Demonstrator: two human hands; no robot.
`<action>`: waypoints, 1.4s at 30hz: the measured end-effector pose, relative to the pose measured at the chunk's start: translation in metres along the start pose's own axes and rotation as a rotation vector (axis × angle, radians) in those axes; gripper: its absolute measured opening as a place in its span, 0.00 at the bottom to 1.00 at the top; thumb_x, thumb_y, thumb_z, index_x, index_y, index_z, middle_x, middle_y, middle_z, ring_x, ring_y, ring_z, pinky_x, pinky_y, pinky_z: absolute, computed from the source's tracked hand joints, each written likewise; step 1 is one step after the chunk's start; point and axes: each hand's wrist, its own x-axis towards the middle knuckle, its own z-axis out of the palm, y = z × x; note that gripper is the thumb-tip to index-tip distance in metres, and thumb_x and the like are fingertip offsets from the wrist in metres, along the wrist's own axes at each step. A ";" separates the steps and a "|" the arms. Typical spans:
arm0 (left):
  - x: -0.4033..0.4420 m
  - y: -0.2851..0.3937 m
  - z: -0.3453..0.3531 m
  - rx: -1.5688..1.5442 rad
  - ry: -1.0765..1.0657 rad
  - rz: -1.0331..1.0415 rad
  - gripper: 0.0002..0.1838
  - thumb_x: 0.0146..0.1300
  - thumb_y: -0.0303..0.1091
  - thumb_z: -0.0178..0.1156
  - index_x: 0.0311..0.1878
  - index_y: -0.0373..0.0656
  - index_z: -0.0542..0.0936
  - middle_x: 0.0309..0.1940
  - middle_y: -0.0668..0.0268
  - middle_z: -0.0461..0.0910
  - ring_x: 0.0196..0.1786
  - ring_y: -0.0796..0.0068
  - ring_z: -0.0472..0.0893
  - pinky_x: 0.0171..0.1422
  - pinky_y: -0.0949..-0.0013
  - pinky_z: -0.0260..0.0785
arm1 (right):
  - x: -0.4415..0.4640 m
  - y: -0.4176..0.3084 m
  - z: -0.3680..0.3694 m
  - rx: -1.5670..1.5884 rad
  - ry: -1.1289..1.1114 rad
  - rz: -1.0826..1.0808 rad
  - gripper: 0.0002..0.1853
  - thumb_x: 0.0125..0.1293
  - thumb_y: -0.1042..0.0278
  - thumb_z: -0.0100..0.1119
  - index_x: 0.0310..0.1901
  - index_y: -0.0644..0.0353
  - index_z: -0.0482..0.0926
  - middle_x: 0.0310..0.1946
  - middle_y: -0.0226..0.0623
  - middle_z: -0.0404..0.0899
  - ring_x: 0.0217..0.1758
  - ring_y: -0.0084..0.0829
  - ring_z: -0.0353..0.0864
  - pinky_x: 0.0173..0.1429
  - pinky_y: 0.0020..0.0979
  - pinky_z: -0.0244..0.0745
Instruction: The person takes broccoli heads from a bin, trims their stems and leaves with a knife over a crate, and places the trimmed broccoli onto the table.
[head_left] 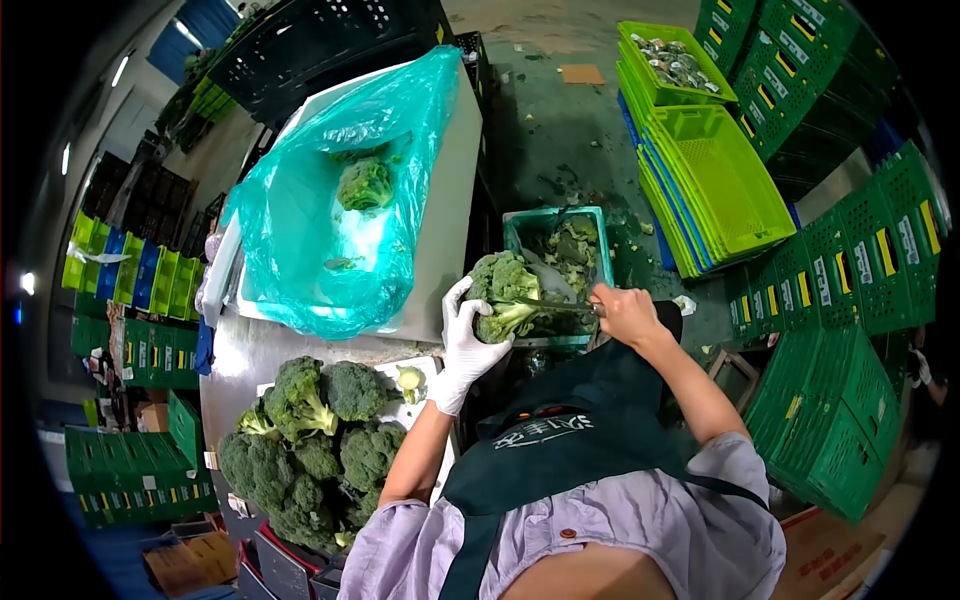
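My left hand, in a white glove, grips a head of broccoli by its crown, with the stalk turned to the right. In my bare right hand is a knife, its handle inside my closed fingers. The blade reaches leftward to the broccoli's stem. Below and behind the blade stands a teal crate holding broccoli trimmings. Several whole broccoli heads are piled on the table at my left, beside a pale cut stem piece.
A box lined with a teal plastic bag holds a broccoli head at the upper left. Stacked lime-green crates stand at the right, near dark green crates. Scraps lie on the floor.
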 end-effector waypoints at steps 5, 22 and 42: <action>-0.003 0.001 0.002 -0.002 -0.016 -0.023 0.26 0.32 0.26 0.73 0.36 0.44 0.69 0.60 0.49 0.63 0.64 0.50 0.66 0.67 0.56 0.61 | 0.010 0.016 0.011 -0.051 -0.047 0.282 0.07 0.55 0.69 0.59 0.33 0.63 0.74 0.21 0.51 0.78 0.27 0.55 0.80 0.31 0.50 0.75; -0.016 -0.015 -0.014 -1.211 0.052 -0.573 0.34 0.35 0.25 0.68 0.51 0.45 0.67 0.58 0.56 0.69 0.62 0.57 0.70 0.70 0.60 0.59 | -0.007 -0.005 -0.014 0.241 0.057 0.073 0.06 0.56 0.69 0.62 0.34 0.60 0.77 0.21 0.47 0.79 0.26 0.51 0.79 0.31 0.44 0.75; 0.004 -0.023 -0.019 -1.267 -0.302 -0.872 0.37 0.44 0.29 0.63 0.63 0.37 0.67 0.59 0.56 0.72 0.61 0.61 0.73 0.67 0.60 0.65 | 0.034 0.020 -0.072 -0.468 -0.111 -0.332 0.04 0.50 0.72 0.56 0.28 0.58 0.71 0.18 0.39 0.77 0.22 0.39 0.81 0.22 0.38 0.73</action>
